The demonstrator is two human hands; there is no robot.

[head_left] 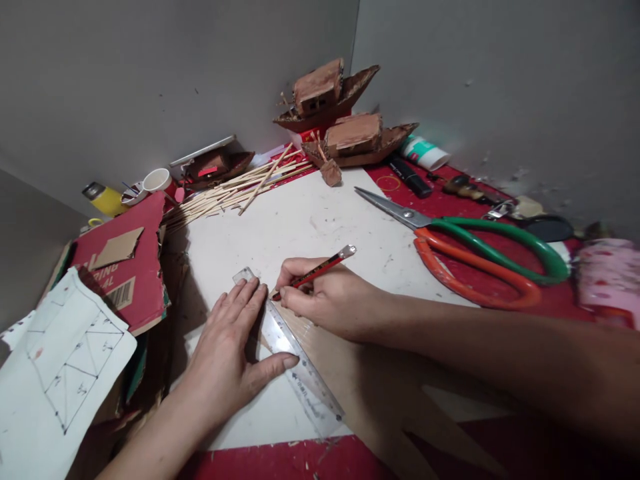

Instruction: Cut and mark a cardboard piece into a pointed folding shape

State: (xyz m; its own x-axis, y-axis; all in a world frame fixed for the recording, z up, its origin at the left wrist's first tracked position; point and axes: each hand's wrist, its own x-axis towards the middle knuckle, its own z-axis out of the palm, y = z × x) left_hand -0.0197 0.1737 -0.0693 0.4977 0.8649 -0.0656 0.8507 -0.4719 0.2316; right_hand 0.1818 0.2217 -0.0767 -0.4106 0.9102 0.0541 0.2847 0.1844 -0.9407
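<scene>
My left hand [227, 347] lies with fingers stretched out, fingertips and thumb pressing down on a clear plastic ruler [310, 370]. The ruler slants across a piece of brown cardboard [370, 380], partly hidden under my hands and arm. In my right hand [325, 293] is a red and black pencil [325, 263], pinched between closed fingers. The pencil's lower end is at the ruler's upper edge, close to my left fingertips. Underneath is a large white sheet [220, 247] on a red surface.
Big scissors [475, 250] with green and orange handles lie right. Brown model boats [355, 137] and thin wooden sticks [240, 183] are at the back. On the left are red printed cardboard [150, 267] and a paper with a drawn pattern [70, 367]. A black marker [410, 177] lies back right.
</scene>
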